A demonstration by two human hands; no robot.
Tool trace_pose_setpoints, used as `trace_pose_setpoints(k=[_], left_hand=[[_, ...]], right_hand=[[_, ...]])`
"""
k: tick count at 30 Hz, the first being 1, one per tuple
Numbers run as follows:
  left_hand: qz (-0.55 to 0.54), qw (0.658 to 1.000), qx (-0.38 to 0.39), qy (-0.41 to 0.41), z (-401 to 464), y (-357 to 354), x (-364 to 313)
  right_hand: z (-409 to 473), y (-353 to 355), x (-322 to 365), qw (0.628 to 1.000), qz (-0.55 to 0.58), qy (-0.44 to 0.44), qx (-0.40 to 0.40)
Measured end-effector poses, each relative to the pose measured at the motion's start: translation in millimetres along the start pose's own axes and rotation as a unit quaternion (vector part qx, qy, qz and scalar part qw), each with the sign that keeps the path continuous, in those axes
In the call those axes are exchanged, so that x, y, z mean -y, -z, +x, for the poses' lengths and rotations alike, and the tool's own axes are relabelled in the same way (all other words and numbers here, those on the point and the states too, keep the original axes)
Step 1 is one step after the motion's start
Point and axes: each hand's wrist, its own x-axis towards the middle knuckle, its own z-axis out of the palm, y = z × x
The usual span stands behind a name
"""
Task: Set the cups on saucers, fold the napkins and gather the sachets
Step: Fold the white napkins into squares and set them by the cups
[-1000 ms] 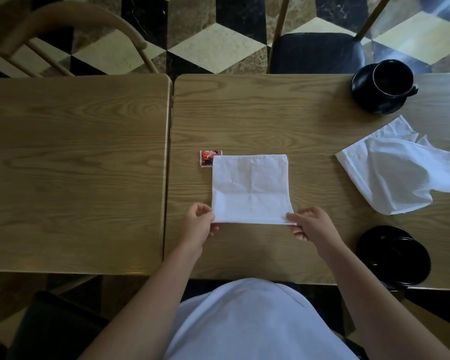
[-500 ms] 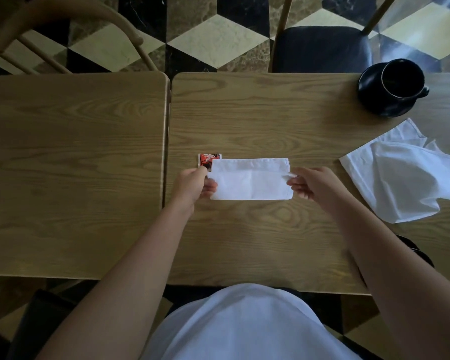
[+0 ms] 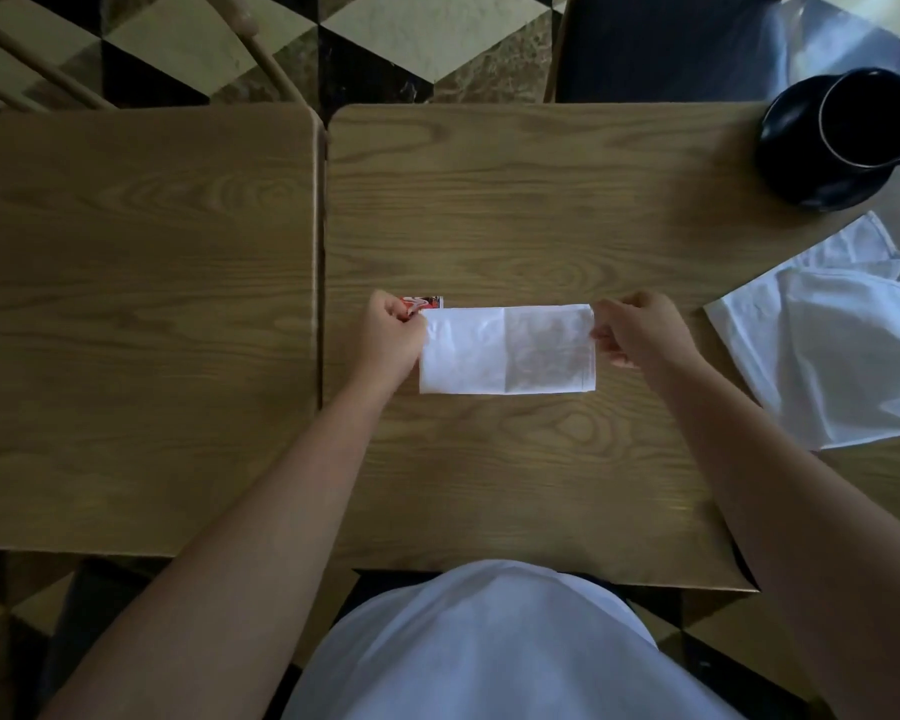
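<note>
Folded white napkin [image 3: 506, 349] lies flat mid-counter [image 3: 541, 210]. Left hand [image 3: 391, 335] and right hand [image 3: 640, 330] pinch its far corners, fingers clamped on cloth. Red sachet [image 3: 427, 302] touches the left hand; print illegible. Second napkin [image 3: 827, 345] lies crumpled at right; black cup [image 3: 868, 116] on saucer [image 3: 801, 163].

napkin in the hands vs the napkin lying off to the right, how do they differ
The folded napkin is a neat flat rectangle with straight edges; the loose napkin is rumpled, with its corners splayed. The left hand and right hand pinch the folded napkin by its far corners; nothing touches the loose napkin. The folded napkin lies mid-table beside a red sachet; the loose napkin runs past the right edge of the view. Both are white cloth on the same wooden table.
</note>
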Motion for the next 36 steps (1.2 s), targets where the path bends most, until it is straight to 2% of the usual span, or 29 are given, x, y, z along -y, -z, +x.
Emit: trace_pose_setpoints(k=[2,3,5,6,8,14,16,22,28,31,34,36], left_hand=[[0.073,0.984,-0.034,-0.162,-15,-5,4],[0.095,0.966,-0.011,-0.238,-26,-9,5],[0.127,0.932,0.075,-0.331,-47,-19,6],[0.136,0.923,0.107,-0.342,-56,-23,8],[0.127,0.929,0.122,-0.326,-64,-31,13],[0.046,0.980,0.089,-0.170,-62,-48,30],[0.068,0.982,0.104,-0.144,-59,-51,35],[0.106,0.977,0.082,-0.163,-44,-39,44],[0.067,0.995,0.032,-0.061,-33,-18,54],[0.056,0.996,0.062,-0.020,-31,-12,48],[0.052,0.996,0.074,0.012,-31,-8,38],[-0.003,0.998,0.043,0.049,-37,-10,35]], right_hand=[[-15,-10,-3,0.994,-0.060,0.070,-0.051],[-25,-19,-5,0.993,-0.065,0.094,-0.034],[-46,-43,-10,0.981,-0.119,0.144,0.057],[-53,-55,-13,0.968,-0.155,0.168,0.107],[-63,-76,-17,0.955,-0.167,0.189,0.156],[-65,-99,-32,0.971,-0.103,0.154,0.154],[-61,-99,-34,0.975,-0.107,0.131,0.145],[-48,-71,-42,0.987,-0.113,0.086,0.070],[-43,-45,-47,0.990,-0.106,0.058,0.071],[-45,-50,-48,0.991,-0.105,0.065,0.050],[-48,-52,-43,0.979,-0.175,0.081,0.070],[-48,-52,-34,0.946,-0.287,0.137,0.064]])
